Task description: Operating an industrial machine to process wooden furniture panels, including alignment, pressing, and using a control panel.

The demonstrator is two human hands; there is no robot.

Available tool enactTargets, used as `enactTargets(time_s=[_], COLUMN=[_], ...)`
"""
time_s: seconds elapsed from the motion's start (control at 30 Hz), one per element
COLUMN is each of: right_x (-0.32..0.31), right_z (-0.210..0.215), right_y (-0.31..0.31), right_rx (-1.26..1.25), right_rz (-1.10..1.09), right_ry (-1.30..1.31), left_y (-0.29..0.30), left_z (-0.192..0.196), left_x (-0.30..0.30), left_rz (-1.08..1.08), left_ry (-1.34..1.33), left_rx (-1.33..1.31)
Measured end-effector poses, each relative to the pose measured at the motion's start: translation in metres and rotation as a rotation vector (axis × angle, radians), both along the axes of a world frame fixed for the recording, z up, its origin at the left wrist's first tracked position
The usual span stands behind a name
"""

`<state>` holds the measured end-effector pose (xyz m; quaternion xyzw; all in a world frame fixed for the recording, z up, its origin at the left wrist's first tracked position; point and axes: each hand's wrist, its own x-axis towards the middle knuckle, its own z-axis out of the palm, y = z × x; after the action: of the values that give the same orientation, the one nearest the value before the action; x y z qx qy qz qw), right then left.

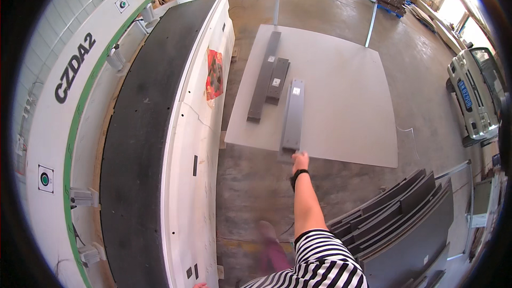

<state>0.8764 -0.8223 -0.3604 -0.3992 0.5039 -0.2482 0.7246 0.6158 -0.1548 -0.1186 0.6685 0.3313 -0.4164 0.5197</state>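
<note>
Striped sleeve (320,261) nearest; right hand (300,160) outstretched, fingers seemingly gripping grey strip (293,114) end; left hand's fingers unreadable.

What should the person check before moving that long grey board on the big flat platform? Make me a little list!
1. Right hand reaches the near end of the long grey board: ok, it is at the board's end, though the grip itself is too small to see.
2. Left hand is free to help: cannot tell, only a sliver shows at the lower edge.
3. Board lies flat on the platform: ok.
4. Board lies apart from the two darker strips: ok, a gap shows.
5. Floor underfoot is free of clutter: ok nearby, but stacked dark panels lean close on the right.
</note>
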Motion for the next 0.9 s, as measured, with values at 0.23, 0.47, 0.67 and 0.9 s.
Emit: enactTargets(time_s=[0.23,0.47,0.67,0.9], right_x=[0.02,-0.136,-0.296,-0.321], right_z=[0.058,0.056,0.028,0.113], right_y=[0.025,0.213,0.294,0.411], right_rx=[0.053,0.282,-0.32,-0.659], right_rz=[0.154,1.042,2.246,2.788], right_ry=[-0.246,-0.006,-0.159,-0.107], left_y=[-0.041,0.005,0.044,0.06], left_z=[0.031,0.006,0.042,0.073], left_x=[-0.017,-0.087,-0.182,-0.397], left_rz=[-0.458,0.034,0.19,0.563], left_ry=[-0.243,-0.124,-0.431,-0.618], left_rx=[0.062,-0.027,0.009,0.398])
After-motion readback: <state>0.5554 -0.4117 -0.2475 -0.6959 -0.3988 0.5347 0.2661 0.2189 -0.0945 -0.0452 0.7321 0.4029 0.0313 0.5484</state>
